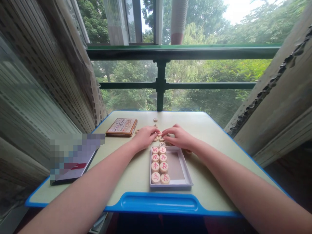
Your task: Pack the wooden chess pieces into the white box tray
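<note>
Several round wooden Chinese chess pieces lie in a small cluster behind an open box tray (183, 167). Over this cluster, my left hand (145, 137) and my right hand (180, 137) meet from both sides, fingers curled inward. Between their fingertips is a Chinese chess piece (160, 133) with a red mark, partly covered by the fingers. Other pieces, such as a dark-marked piece (161, 138), sit just below the fingertips. The tray holds two columns of red-marked pieces (155, 166) along its left side, characters facing up. Some pieces are hidden under my right hand.
The brown box lid (122, 126) with printed characters lies at the back left. A blurred, flat item (80, 159) rests at the left edge. A lone piece (155, 120) is near the far edge. The table has a blue rim with a front groove (159, 202); curtains and a railing surround it.
</note>
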A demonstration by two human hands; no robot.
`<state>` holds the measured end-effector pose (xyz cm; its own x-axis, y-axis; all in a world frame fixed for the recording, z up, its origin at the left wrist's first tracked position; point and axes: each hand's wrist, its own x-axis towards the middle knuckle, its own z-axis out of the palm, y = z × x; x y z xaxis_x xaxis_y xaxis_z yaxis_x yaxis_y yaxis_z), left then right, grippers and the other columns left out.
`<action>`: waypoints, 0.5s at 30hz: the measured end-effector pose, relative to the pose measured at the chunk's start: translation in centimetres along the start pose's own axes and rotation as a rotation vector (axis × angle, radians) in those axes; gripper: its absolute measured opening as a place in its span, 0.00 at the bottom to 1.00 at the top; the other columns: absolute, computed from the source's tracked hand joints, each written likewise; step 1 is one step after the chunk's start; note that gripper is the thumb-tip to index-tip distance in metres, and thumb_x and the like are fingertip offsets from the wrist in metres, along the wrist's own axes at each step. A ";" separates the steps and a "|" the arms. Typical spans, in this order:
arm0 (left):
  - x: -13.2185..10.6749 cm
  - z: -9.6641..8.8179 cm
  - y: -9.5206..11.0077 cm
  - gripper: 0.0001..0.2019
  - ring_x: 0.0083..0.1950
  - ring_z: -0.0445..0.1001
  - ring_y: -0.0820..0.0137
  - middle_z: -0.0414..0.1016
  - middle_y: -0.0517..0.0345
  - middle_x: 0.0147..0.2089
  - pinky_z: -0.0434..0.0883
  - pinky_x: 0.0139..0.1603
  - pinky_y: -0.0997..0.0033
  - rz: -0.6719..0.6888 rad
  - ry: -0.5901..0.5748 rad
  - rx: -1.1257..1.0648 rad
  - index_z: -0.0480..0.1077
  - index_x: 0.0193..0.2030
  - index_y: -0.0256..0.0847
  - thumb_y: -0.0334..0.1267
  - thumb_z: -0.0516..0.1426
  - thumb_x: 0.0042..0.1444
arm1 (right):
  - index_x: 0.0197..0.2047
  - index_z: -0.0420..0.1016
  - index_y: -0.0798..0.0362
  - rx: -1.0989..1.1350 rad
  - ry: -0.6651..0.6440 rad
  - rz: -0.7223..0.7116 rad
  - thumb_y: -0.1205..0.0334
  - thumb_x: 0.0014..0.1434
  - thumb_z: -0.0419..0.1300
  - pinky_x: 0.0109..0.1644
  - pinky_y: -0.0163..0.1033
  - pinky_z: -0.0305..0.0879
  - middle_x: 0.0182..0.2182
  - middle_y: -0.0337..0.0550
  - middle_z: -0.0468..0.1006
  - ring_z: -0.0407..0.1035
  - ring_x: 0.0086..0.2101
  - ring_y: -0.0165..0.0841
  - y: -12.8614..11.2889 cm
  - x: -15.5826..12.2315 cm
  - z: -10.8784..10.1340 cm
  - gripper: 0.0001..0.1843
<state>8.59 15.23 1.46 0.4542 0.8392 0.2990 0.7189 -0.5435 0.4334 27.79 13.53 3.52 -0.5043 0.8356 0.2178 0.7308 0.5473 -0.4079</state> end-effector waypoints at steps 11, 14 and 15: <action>-0.2 -0.2 0.2 0.14 0.47 0.73 0.66 0.77 0.57 0.45 0.67 0.52 0.66 -0.050 -0.039 0.002 0.73 0.43 0.42 0.32 0.48 0.58 | 0.41 0.79 0.50 0.022 0.031 0.028 0.61 0.56 0.55 0.48 0.43 0.60 0.29 0.43 0.79 0.62 0.42 0.40 0.3 0.1 0.3 0.13; -0.3 -0.4 0.7 0.13 0.48 0.72 0.65 0.76 0.56 0.46 0.67 0.52 0.64 -0.057 -0.053 0.033 0.72 0.44 0.43 0.35 0.48 0.58 | 0.41 0.78 0.50 0.012 0.053 0.035 0.62 0.55 0.55 0.47 0.42 0.60 0.33 0.41 0.80 0.63 0.41 0.38 0.5 0.2 0.4 0.13; -0.4 -0.5 0.8 0.13 0.48 0.72 0.65 0.76 0.55 0.46 0.67 0.52 0.63 -0.055 -0.059 0.038 0.72 0.45 0.43 0.36 0.48 0.58 | 0.42 0.77 0.51 0.008 0.058 0.039 0.63 0.55 0.55 0.47 0.42 0.59 0.35 0.41 0.80 0.64 0.40 0.38 0.6 0.3 0.4 0.13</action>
<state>8.74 14.47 2.13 0.4426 0.8682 0.2246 0.7628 -0.4961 0.4146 27.88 14.13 2.98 -0.4473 0.8579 0.2527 0.7456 0.5137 -0.4244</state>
